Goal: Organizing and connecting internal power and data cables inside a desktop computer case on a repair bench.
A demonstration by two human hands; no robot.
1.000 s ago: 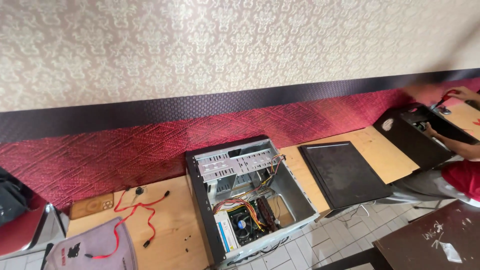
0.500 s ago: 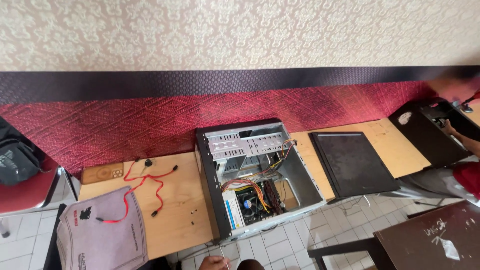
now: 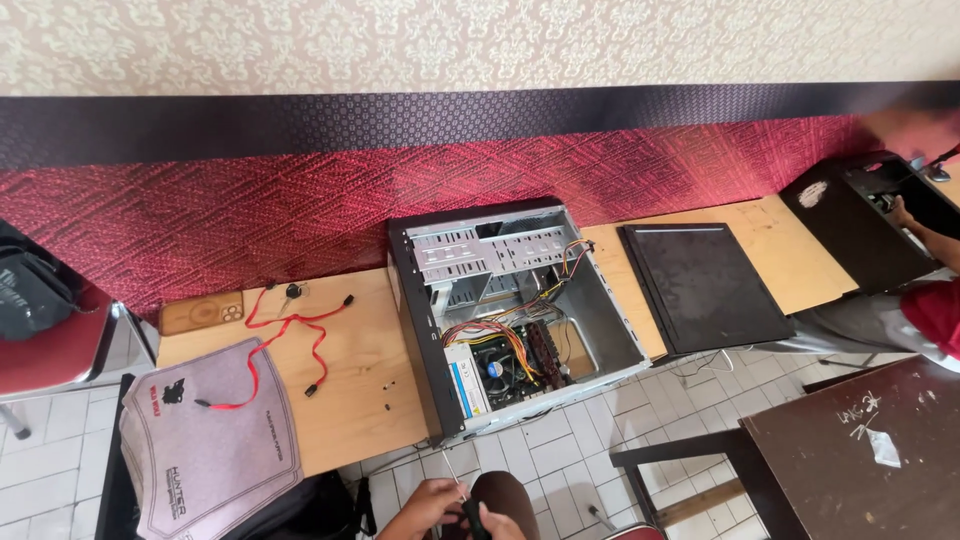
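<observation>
Hands (image 3: 455, 508) below open computer case (image 3: 510, 310), apart

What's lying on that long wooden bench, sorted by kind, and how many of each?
Open computer cases: 2 (grey-framed one, black one at the far right)
Loose black side panels: 1
Red cables: 2
Phones: 1
Grey mats: 1
Total: 7
</observation>
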